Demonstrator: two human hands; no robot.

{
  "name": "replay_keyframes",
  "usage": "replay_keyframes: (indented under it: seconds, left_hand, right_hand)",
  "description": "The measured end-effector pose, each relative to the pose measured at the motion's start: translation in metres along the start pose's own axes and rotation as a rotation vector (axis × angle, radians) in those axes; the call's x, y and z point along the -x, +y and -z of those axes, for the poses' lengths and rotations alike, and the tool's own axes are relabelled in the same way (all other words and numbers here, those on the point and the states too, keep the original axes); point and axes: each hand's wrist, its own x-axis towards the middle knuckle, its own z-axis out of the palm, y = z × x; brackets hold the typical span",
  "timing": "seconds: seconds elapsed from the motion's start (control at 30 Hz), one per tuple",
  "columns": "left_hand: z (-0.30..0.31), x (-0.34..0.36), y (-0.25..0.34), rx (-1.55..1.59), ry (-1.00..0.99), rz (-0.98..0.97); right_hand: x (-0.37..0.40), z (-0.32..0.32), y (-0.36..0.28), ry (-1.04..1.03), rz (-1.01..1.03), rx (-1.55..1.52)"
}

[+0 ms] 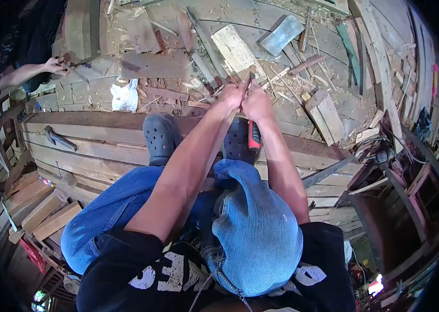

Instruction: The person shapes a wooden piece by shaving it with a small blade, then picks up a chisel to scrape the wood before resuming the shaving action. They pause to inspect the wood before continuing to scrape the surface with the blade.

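Note:
My left hand (231, 96) and my right hand (256, 102) meet in front of my knees, above a floor strewn with wood chips. A long thin wooden slat (210, 165) is gripped at its far end by my left hand and runs back under my left forearm towards my lap. The right hand is closed around a tool with a red and black handle (254, 136); the handle sticks out below the fist, and a dark tip shows above the fingers. Both feet, in grey clogs (161, 136), rest on a wide wooden plank (95, 151).
Another person's hand (55, 65) works on wood at the upper left. A hammer (57, 138) lies on the planks to the left, a second one (64, 178) nearer. A white rag (125, 95), wood blocks (324, 111) and offcuts litter the floor. Timber frames stand at the right.

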Motion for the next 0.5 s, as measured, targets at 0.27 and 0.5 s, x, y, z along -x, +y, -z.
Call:
replay_keyframes:
  seconds: [0.27,0.5]
  left_hand:
    - [0.001,0.019,0.018,0.176,-0.051,0.148]
    - [0.001,0.017,0.017,0.065,-0.032,0.124]
  right_hand:
    - [-0.053,0.018,0.006,-0.147,0.029,0.219]
    - [-0.009,0.019,0.013,-0.058,0.053,0.111]
